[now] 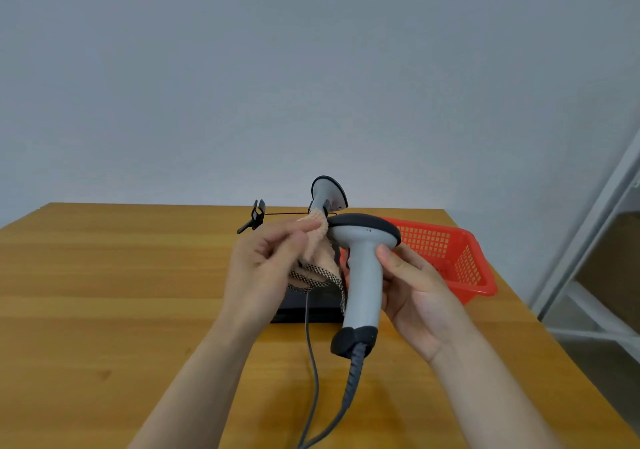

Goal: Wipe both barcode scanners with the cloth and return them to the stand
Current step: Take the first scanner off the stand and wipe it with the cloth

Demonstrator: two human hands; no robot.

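Right hand (412, 289) grips the grey scanner (363, 275) by its handle, fingers curled round it, thumb up just under the head. We've got it upright above the counter (104, 293), dark-topped head pointing left. Left hand (266, 265) pinches the beige cloth (318, 251) and holds it against the front of that head. The scanner's cable (353, 372) hangs from the handle base toward the near edge. Just behind, we see the second scanner (325, 196) upright on the stand (301, 310), with a black clip (256, 218) at the left end of the stand's wire. Red basket (450, 258) sits on the counter to the right.
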